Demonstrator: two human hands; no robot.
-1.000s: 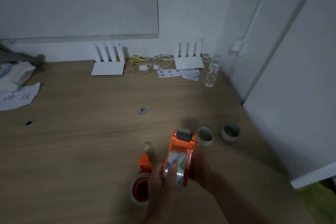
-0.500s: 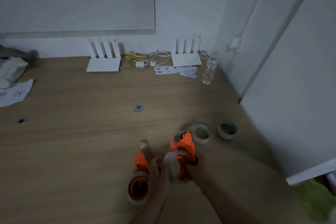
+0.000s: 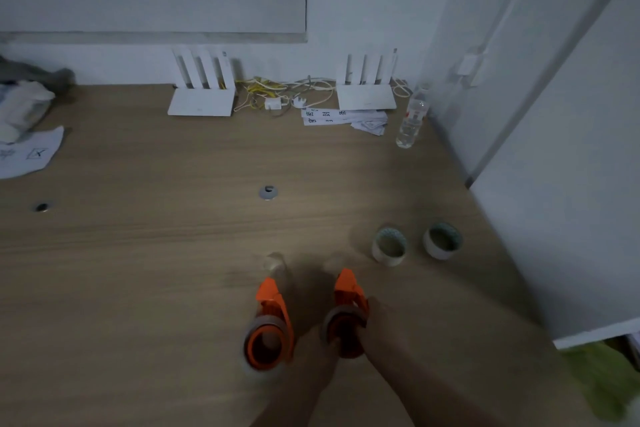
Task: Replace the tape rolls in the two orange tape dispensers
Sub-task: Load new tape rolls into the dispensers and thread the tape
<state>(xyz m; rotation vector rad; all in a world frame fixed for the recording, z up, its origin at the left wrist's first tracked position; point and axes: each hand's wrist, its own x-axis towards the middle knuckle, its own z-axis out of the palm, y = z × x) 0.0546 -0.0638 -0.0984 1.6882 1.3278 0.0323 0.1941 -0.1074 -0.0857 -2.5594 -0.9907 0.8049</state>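
Head view shows your two hands low and near you, both on the right orange tape dispenser (image 3: 348,314), which rests on the wooden counter (image 3: 138,270). Your right hand (image 3: 381,336) is wrapped around its right side and closed on it. Your left hand (image 3: 320,355) reaches in from the left at the roll; it is dim and blurry, so you cannot tell if those fingers are shut or loose. A tape roll (image 3: 341,321) sits in that dispenser.

Just to the left stands the other orange tape dispenser (image 3: 270,326), with no hand on it. It also has a roll in it.

Farther off to the right, two tape rolls sit side by side: the nearer roll (image 3: 389,246) and the right roll (image 3: 442,240).

These dispensers look like light, hard plastic, so they may slide. Hold the body by its flat sides. The front tip probably has a sharp cutter, so keep fingers off it. The roll's outside may be slick; pinch it by its edges.
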